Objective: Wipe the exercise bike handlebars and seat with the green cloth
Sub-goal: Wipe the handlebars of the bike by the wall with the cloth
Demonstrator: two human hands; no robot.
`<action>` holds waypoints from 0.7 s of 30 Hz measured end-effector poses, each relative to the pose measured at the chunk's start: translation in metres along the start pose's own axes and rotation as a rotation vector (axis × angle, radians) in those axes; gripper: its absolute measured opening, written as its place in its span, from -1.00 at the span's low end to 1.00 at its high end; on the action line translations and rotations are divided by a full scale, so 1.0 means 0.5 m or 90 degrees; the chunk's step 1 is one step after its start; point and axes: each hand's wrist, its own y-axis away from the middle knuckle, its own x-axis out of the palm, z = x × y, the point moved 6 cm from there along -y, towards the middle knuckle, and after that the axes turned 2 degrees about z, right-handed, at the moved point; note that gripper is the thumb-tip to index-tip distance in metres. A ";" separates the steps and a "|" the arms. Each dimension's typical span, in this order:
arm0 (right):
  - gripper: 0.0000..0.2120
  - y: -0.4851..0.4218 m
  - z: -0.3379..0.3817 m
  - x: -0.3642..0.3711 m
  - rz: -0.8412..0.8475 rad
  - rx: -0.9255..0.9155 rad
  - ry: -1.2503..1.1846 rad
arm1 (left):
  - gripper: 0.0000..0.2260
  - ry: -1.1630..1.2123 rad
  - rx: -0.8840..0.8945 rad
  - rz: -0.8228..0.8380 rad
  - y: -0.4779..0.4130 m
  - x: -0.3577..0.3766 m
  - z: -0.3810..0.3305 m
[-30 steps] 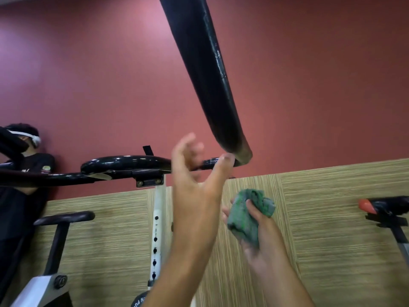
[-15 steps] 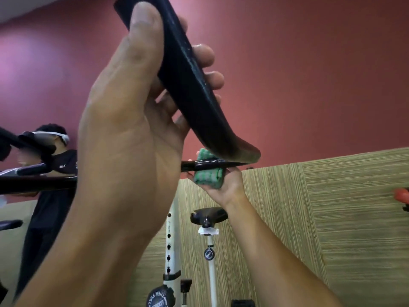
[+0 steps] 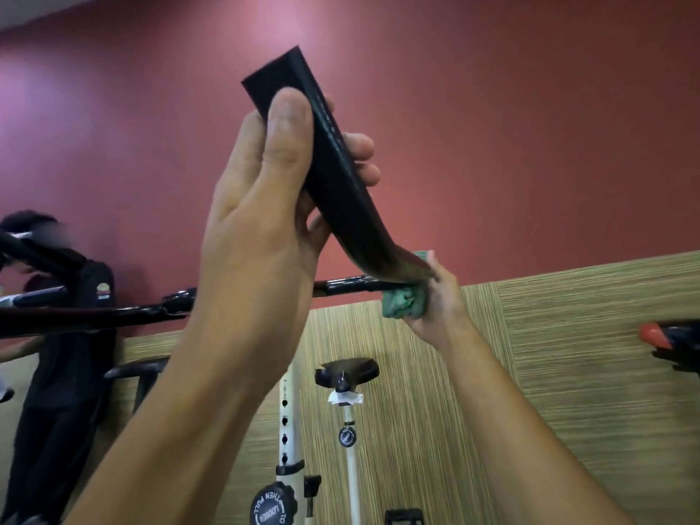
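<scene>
A black handlebar grip (image 3: 337,176) rises steeply toward me from the horizontal black crossbar (image 3: 352,286). My left hand (image 3: 265,221) grips the upper part of this grip, thumb on the near face and fingers curled round the far side. My right hand (image 3: 441,297) holds the crumpled green cloth (image 3: 403,303) against the base of the grip, where it meets the crossbar. Part of the cloth is hidden behind the bar. The black bike seat (image 3: 346,371) sits lower down, on its white post, between my forearms.
A round black adjustment knob (image 3: 273,507) and white frame post (image 3: 289,422) stand below. A person in dark clothes (image 3: 64,335) stands at the left by another bike. A red-tipped handlebar (image 3: 666,335) of a further bike pokes in at right. A red wall and striped wood panelling lie behind.
My left hand went from open near the grip to gripping it, then shifted up near its top. My right hand carried the green cloth up and now presses it at the grip's base.
</scene>
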 end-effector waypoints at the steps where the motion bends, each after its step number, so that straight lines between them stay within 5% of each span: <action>1: -0.52 0.013 0.022 -0.001 -0.026 -0.030 0.020 | -0.58 -0.013 0.024 0.002 0.002 -0.005 -0.002; 3: -0.56 0.057 0.065 0.014 -0.038 -0.091 0.141 | -0.74 -0.025 0.050 -0.002 0.010 -0.011 -0.012; 9: -0.63 0.235 0.117 0.163 -0.013 -0.287 0.481 | -0.71 -0.081 0.041 0.002 0.022 -0.009 -0.027; 14: -0.49 0.333 0.128 0.220 0.078 -0.359 0.544 | -0.68 -0.110 0.036 0.020 0.024 -0.027 -0.036; 21: -0.45 0.362 0.146 0.304 0.055 -0.598 0.542 | -0.79 -0.185 0.088 0.007 0.026 -0.047 -0.073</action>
